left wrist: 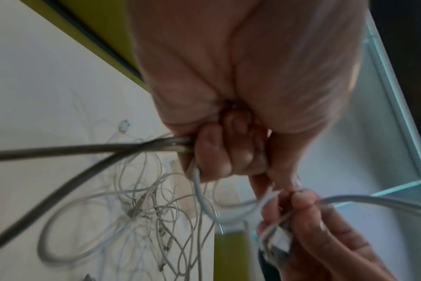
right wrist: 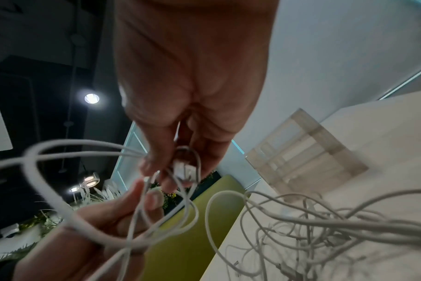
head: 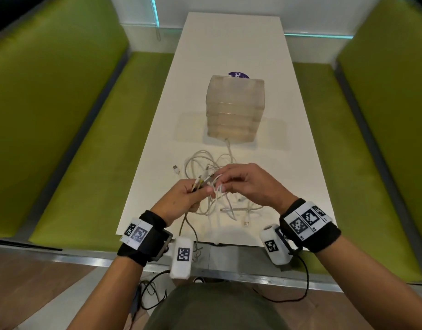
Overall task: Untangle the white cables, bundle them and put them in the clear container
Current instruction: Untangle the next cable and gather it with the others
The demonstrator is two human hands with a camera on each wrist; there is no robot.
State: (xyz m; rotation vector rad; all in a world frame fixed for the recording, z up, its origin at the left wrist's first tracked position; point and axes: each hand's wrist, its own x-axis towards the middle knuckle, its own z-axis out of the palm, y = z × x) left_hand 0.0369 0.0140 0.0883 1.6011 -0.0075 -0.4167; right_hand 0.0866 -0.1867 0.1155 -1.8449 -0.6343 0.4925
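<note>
A tangle of white cables [head: 211, 166] lies on the white table [head: 229, 55], with loops rising into both hands. My left hand [head: 186, 195] grips several strands in a fist, seen in the left wrist view as curled fingers [left wrist: 213, 157] round the cables [left wrist: 142, 205]. My right hand [head: 243, 179] pinches a white plug [right wrist: 184, 167] and a loop of cable [right wrist: 60, 199] just right of the left hand. The clear container [head: 235, 108], a stack of translucent boxes, stands beyond the tangle. It shows blurred in the right wrist view as the container [right wrist: 305, 154].
Green upholstered benches [head: 62, 115] run along both sides of the narrow table. A purple round sticker [head: 238, 75] lies behind the container. Loose plugs [head: 175, 168] lie at the tangle's edges, and two strands hang over the near table edge [head: 193, 241].
</note>
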